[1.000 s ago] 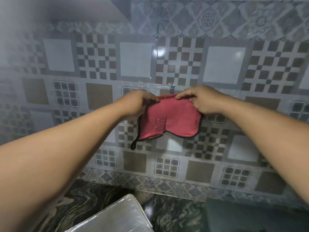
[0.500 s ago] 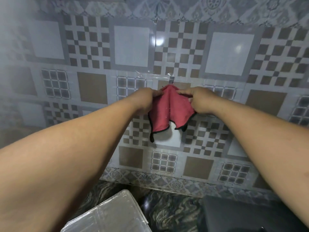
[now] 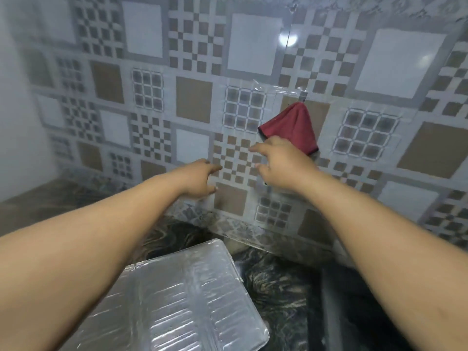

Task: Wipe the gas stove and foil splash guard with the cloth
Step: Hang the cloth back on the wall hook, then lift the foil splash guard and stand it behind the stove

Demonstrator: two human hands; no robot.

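A red cloth (image 3: 291, 126) with a dark edge hangs by its top from a small hook (image 3: 302, 97) on the patterned tiled wall. My right hand (image 3: 278, 160) is just below and in front of it, fingers spread and holding nothing. My left hand (image 3: 201, 177) is lower and to the left, fingers relaxed, near the wall and empty. The silver foil splash guard (image 3: 177, 295) lies ridged and shiny at the bottom centre, below my arms. The dark edge of the gas stove (image 3: 354, 312) shows at the lower right.
A dark marbled countertop (image 3: 273, 279) runs along the foot of the wall. A clear plastic sheet (image 3: 278, 89) covers part of the tiles. The wall turns a corner at the far left.
Both hands have let go of the cloth, which now hangs from the hook. The hands have dropped lower and apart, and the view has tilted down, showing more foil.
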